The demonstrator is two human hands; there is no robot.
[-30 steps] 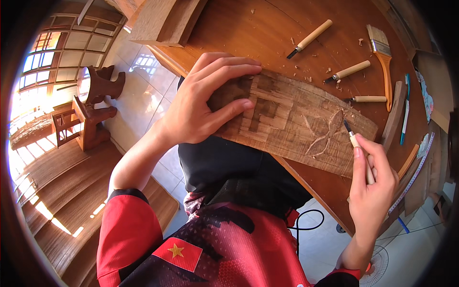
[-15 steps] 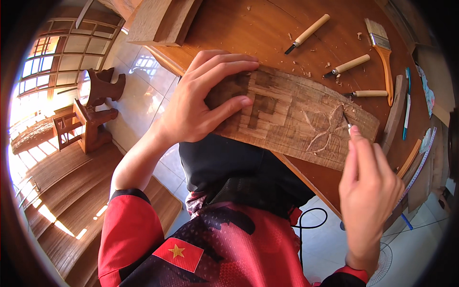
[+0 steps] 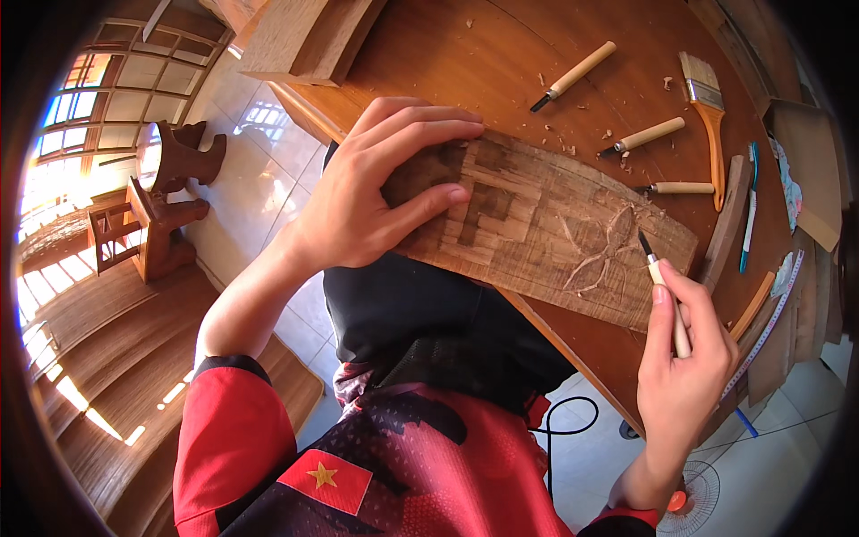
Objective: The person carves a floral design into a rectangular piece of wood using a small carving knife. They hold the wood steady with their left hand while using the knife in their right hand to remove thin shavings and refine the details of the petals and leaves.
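Observation:
A brown wooden board [image 3: 537,210] lies slanted across the table's near edge, its left part sticking out over my lap. A flower with petals and leaves [image 3: 610,255] is carved in relief near its right end, and a squarish pattern shows left of that. My left hand [image 3: 367,188] rests on the board's left end, open, fingers stretched along the far edge and thumb spread on the face. My right hand [image 3: 684,349] is closed round the pale handle of a small carving chisel [image 3: 658,268]. The chisel's dark tip is by the flower's right side.
Several more chisels [image 3: 582,70] with pale handles lie beyond the board among wood shavings. A flat paintbrush [image 3: 709,103], a toothbrush [image 3: 750,206] and wood strips [image 3: 725,219] are to the right. A wooden piece [image 3: 313,40] stands at the table's far left corner. Below right is a fan [image 3: 696,501].
My right hand has drawn back slightly toward me, and the chisel's handle now shows below the fingers. The view has shifted a little. My left hand stays on the board.

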